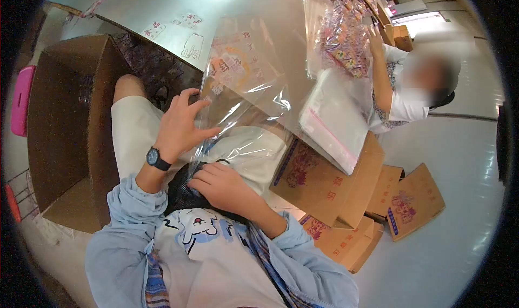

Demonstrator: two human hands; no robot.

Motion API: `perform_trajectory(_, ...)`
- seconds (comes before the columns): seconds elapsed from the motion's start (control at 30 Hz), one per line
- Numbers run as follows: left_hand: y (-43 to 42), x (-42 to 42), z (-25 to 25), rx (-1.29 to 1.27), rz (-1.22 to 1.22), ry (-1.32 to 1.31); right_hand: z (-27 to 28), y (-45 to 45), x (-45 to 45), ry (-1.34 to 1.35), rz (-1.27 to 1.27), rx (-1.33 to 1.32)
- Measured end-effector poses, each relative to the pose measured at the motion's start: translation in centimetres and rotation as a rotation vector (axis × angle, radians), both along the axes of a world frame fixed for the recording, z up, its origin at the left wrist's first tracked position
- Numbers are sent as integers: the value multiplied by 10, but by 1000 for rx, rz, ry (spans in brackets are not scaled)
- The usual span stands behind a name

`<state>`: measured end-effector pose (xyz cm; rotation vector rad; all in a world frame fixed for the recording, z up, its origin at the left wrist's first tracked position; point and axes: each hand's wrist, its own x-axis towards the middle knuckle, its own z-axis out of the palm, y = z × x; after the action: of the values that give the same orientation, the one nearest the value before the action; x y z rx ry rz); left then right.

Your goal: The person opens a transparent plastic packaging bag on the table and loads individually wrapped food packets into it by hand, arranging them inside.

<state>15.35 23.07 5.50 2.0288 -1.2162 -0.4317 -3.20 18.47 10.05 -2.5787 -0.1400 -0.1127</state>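
A large clear plastic bag (248, 111) stretches from my lap up over the table edge, with red printing visible on or through its far part. My left hand (184, 121), wearing a black watch (158, 159), is at the bag's left side, thumb and fingers spread apart against the film. Close to my body, my right hand (221, 188) has its fingers curled together at the near edge of the bag, above a black mesh item (181, 192) on my lap. The exact grip of the right fingertips is partly hidden.
A stack of clear bags (335, 121) lies at the table's right edge, above a cardboard box (324, 178). An open carton (70, 129) stands at left. Across the table (157, 8), a person (403, 81) reaches toward a pile of colourful wrapped packets (343, 35).
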Motion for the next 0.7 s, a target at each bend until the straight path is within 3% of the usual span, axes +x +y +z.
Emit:
perform_trajectory(0.1,-3,-31,17,-55,52,-206,-12,1,-17,-51,-126,70)
perform_trajectory(0.2,-16,-59,19,-59,-93,-184,-6,-1,-24,-140,-139,100)
perform_trajectory(0.33,-33,-55,2,110,-68,-214,3,-12,-30,-150,-76,89)
perform_trajectory(0.6,-29,-6,-19,-40,-42,14,5,-30,-27,-182,-125,138)
perform_trajectory(0.63,-29,2,-20,-73,-35,-54,5,-33,-26,-171,-123,134)
perform_trajectory(0.7,-34,13,-7,-60,44,182,10,-41,-24,-142,-121,125)
